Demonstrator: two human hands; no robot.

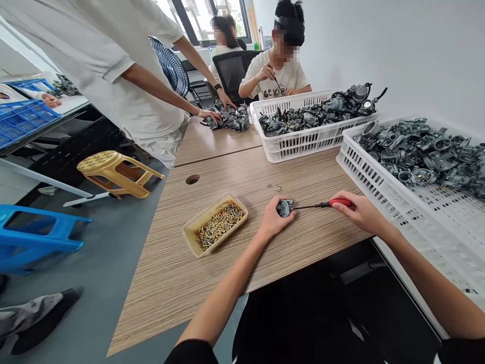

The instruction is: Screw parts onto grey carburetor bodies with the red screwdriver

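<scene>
My left hand [273, 218] is closed around a small grey metal part [285, 208], pressing it onto the wooden table [235, 172]. My right hand [358, 211] grips the red handle of a screwdriver [326, 204]. Its dark shaft runs leftward, and the tip meets the part. A shallow beige tray [188, 235] full of small brass screws lies on the table to the left of my left hand.
A white crate [382, 189] of grey metal parts stands at my right; a second crate [303, 144] sits behind it. A person standing at the left touches a pile of parts [229, 117]. Another person sits across. A yellow stool [115, 173] and a blue stool [34, 235] stand left.
</scene>
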